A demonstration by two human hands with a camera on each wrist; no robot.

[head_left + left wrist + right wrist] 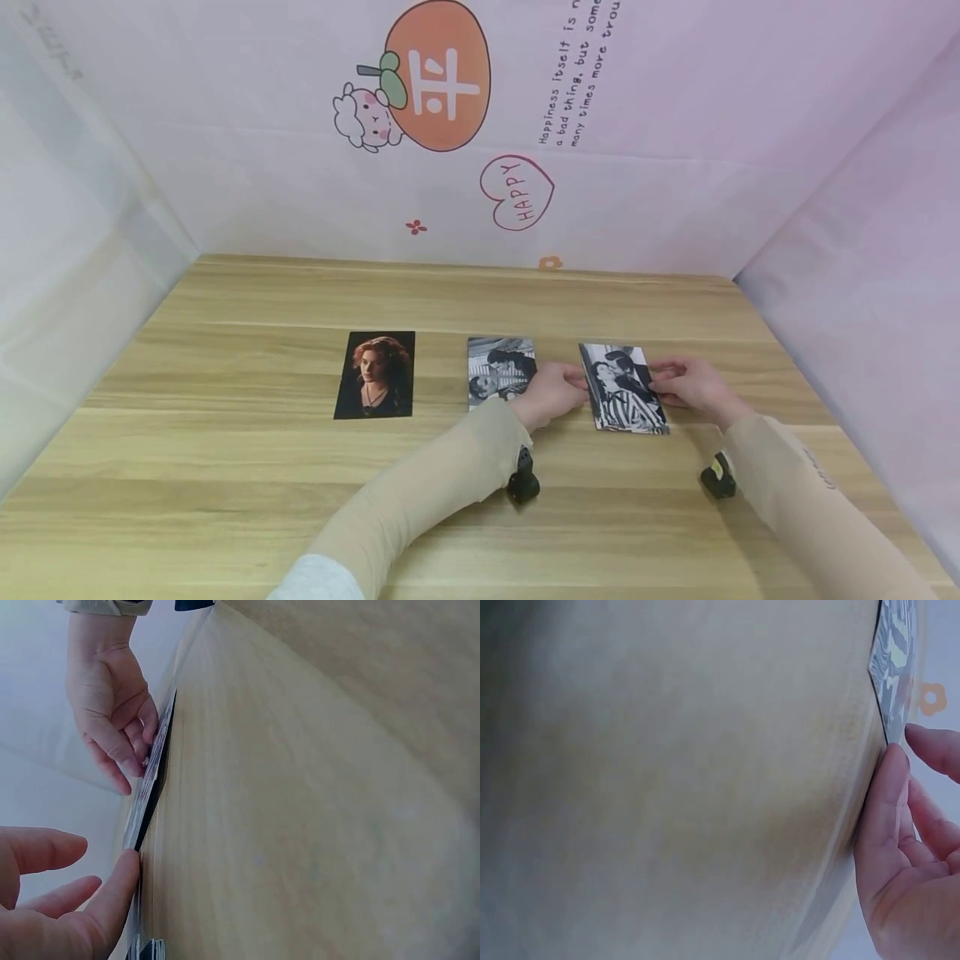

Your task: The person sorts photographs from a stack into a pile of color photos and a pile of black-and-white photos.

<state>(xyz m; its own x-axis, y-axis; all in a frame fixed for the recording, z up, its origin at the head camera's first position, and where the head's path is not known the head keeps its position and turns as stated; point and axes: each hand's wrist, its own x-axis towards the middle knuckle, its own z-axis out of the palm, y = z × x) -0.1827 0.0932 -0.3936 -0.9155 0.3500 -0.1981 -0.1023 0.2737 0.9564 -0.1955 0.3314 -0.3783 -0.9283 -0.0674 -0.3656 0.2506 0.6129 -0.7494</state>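
A black-and-white photo card (625,390) showing a couple, one in a striped top, lies between the two hands at the right. My right hand (693,387) pinches its right edge, finger and thumb on either side of it in the right wrist view. The card's dark underside (154,802) shows in the left wrist view, tilted up a little from the wood. At the opposite edge, my left hand (553,392) touches the card with one fingertip, its other fingers spread apart. Partly behind that hand is another black-and-white photo card (498,367).
A colour portrait card (377,375) of a red-haired person lies farther left on the wooden table (225,483). White printed cloth (262,167) walls the back and both sides. Black wrist cameras (523,479) hang beneath the sleeves.
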